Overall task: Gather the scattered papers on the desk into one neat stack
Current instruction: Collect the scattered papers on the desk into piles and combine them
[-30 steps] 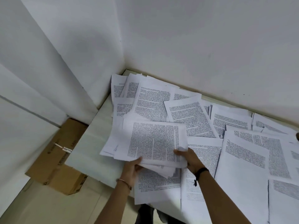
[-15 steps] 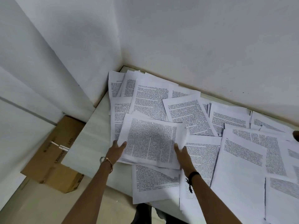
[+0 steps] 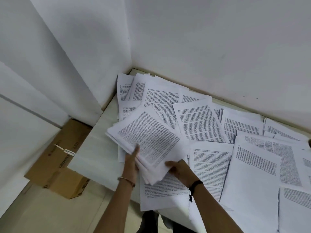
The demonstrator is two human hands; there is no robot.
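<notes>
The left hand [image 3: 132, 163] pinches the stack [image 3: 148, 137] at its near-left edge, thumb on top, fingers hidden beneath; the right hand [image 3: 180, 169] grips the stack's near corner, fingers curled round it; a bangle [image 3: 125, 178] circles the left wrist, a black band [image 3: 195, 183] the right. Loose sheets [image 3: 198, 121] overlap across the desk [image 3: 94, 148] from the wall corner rightward, some under the stack; a box [image 3: 55, 162] sits on the floor left of the desk. The stack lies tilted between both hands, unevenly fanned.
</notes>
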